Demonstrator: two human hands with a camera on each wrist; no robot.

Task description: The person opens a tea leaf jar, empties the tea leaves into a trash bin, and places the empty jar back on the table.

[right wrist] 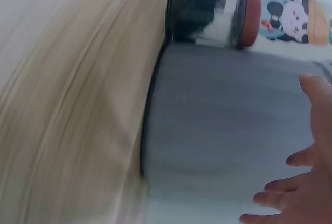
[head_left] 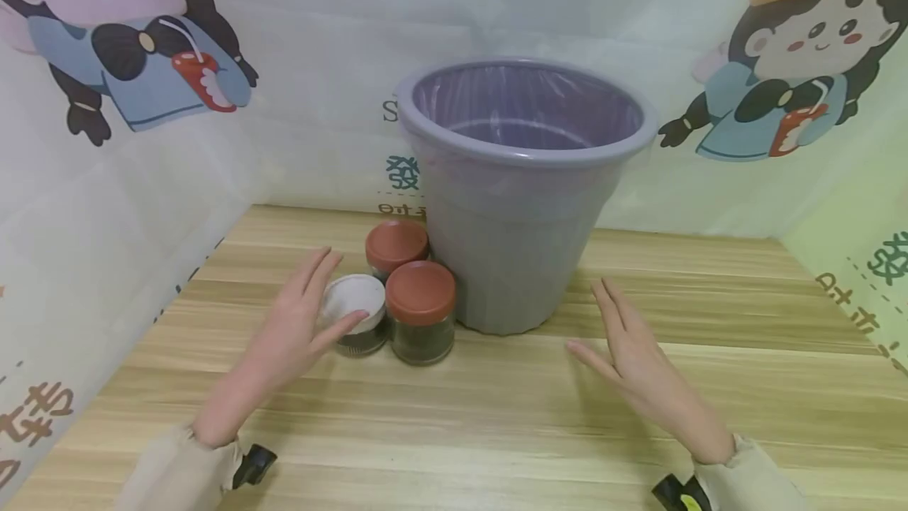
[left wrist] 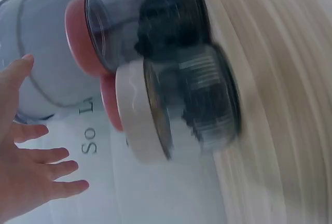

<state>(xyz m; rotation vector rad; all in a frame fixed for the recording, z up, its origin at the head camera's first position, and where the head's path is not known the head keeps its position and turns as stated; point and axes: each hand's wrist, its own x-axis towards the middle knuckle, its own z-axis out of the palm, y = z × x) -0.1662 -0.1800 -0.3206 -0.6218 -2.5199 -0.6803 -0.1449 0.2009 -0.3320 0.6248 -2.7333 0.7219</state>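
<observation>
My left hand (head_left: 298, 330) hovers with straight, spread fingers beside a glass jar with a white lid (head_left: 355, 300), overlapping its edge in the head view. In the left wrist view a space shows between the fingers and that jar's white lid (left wrist: 136, 111). Two red-lidded jars stand against it: the front one (head_left: 421, 298) and one behind (head_left: 396, 244). Dark contents show through the glass of the front jar (left wrist: 168, 19). My right hand (head_left: 638, 365), fingers extended and holding nothing, is to the right of a tall grey-purple bucket (head_left: 511, 235).
The bucket stands at the back of a wood-grain table (head_left: 496, 432), touching or close to the jars, with clear plastic film inside. Pale sheets with cartoon figures (head_left: 170, 46) and printed characters form walls behind and at both sides.
</observation>
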